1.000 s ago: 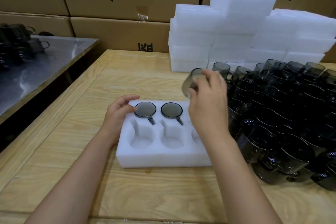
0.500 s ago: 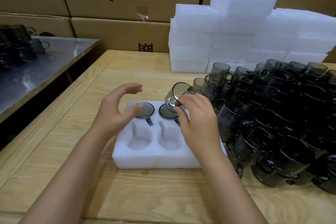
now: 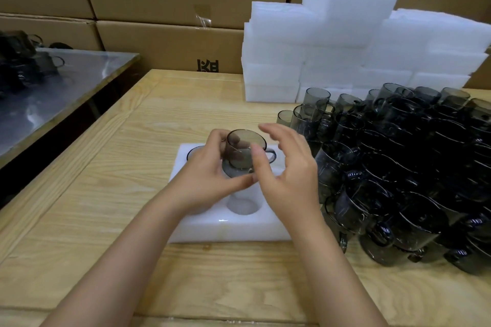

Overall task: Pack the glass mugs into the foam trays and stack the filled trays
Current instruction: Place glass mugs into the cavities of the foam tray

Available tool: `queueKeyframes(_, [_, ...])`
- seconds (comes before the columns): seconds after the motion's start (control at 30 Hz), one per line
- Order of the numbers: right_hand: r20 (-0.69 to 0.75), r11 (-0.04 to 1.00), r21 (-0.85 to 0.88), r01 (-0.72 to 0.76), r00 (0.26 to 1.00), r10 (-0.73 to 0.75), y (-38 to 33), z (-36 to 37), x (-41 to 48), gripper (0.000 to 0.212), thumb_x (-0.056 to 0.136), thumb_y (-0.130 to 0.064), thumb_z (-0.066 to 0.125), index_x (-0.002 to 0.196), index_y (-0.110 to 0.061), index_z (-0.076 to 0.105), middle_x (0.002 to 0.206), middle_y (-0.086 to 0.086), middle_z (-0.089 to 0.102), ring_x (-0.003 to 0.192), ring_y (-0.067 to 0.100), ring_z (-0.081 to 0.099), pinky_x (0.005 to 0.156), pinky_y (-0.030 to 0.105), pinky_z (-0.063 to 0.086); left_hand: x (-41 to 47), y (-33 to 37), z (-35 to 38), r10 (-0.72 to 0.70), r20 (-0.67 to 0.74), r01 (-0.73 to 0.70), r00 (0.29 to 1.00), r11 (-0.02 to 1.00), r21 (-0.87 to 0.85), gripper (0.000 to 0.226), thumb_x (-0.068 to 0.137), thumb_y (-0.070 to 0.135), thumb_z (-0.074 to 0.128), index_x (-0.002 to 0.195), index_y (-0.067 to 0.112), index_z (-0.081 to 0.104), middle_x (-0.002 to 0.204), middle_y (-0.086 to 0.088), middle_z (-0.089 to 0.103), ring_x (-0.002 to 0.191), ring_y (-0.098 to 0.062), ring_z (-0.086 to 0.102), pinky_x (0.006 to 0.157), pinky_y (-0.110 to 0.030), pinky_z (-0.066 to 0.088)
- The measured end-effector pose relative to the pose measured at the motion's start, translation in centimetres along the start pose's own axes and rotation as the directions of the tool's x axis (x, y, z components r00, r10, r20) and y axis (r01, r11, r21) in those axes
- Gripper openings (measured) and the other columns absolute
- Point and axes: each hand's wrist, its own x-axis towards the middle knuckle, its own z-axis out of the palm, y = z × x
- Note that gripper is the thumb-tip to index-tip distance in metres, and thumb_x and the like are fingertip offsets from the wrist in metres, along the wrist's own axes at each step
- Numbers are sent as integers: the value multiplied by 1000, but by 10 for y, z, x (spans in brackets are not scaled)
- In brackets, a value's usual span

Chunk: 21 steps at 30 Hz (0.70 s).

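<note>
Fingers of the left hand curl round the smoky glass mug just above the foam tray, the right hand spread empty beside it; slick, brittle glass likely wants a body grip, not its thin handle.

Count, this moment: we log two hands, left hand and right hand. One lifted mug. One foam tray; two seated mugs; one empty pocket showing. Loose mug pile: too overlapped for us to count.
</note>
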Motion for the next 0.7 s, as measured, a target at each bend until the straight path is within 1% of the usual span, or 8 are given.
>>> queueKeyframes(0.1, [262, 952, 202, -230, 949, 173, 3, -7, 2, 47, 80, -28, 60, 126, -26, 51, 125, -15, 54, 118, 2, 48, 98, 21, 39, -2, 0, 1, 8, 64, -9, 998, 1000, 12, 55, 73, 33, 80, 111, 27, 39, 112, 27, 63, 108, 7, 58, 82, -6, 41])
queueKeyframes(0.17, [363, 929, 246, -277, 915, 176, 3, -7, 3, 46, 78, -23, 60, 123, -25, 53, 124, -11, 56, 115, 1, 52, 97, 24, 43, -2, 1, -1, 13, 77, -11, 997, 999, -35, 53, 75, 36, 76, 114, 25, 42, 115, 22, 64, 112, 5, 57, 83, -7, 41])
queueKeyframes(0.33, [212, 944, 152, -294, 942, 259, 7, -7, 4, 44, 76, -22, 75, 113, -37, 57, 116, -17, 56, 106, 2, 54, 90, 20, 44, -2, 0, -3, 8, 49, -12, 999, 997, 78, 65, 72, 51, 74, 128, 37, 46, 118, 26, 59, 120, 7, 49, 91, -12, 39])
queueKeyframes(0.4, [120, 958, 50, -284, 954, 276, 10, -8, 7, 48, 73, -29, 77, 117, -31, 58, 115, -13, 54, 107, 0, 51, 90, 18, 42, 0, -3, -3, -39, 80, 17, 996, 966, 259, 90, 64, 58, 79, 139, 35, 36, 129, 24, 54, 129, -1, 42, 103, -26, 36])
queueKeyframes(0.47, [84, 951, -37, -306, 948, 308, 14, -12, 11, 54, 73, -31, 77, 123, -27, 57, 117, -9, 50, 109, 2, 49, 92, 20, 41, 1, -5, -2, -68, 104, 9, 992, 875, 484, 105, 59, 65, 74, 146, 31, 27, 136, 17, 50, 134, -9, 35, 113, -34, 24])
queueKeyframes(0.53, [79, 936, -90, -340, 934, 347, 18, -15, 15, 55, 74, -31, 77, 125, -26, 56, 117, -6, 49, 109, 6, 50, 94, 25, 42, 2, -5, -3, -64, 106, -7, 992, 824, 567, 99, 62, 63, 75, 145, 30, 32, 133, 14, 51, 132, -12, 35, 113, -31, 20])
queueKeyframes(0.63, [86, 928, -121, -353, 928, 364, 21, -16, 17, 55, 76, -34, 75, 127, -24, 56, 116, -6, 47, 106, 7, 49, 93, 25, 42, 2, -4, -11, -21, 207, -117, 978, 766, 632, 71, 63, 63, 69, 128, 39, 53, 124, 19, 55, 128, -9, 39, 110, -34, 25])
queueKeyframes(0.7, [101, 926, -134, -353, 925, 367, 21, -14, 18, 56, 77, -37, 73, 128, -24, 55, 114, -6, 45, 104, 8, 49, 90, 23, 42, 0, -4, -18, -17, 247, -150, 969, 752, 641, 56, 66, 54, 75, 118, 40, 61, 119, 21, 57, 130, -6, 37, 108, -34, 27])
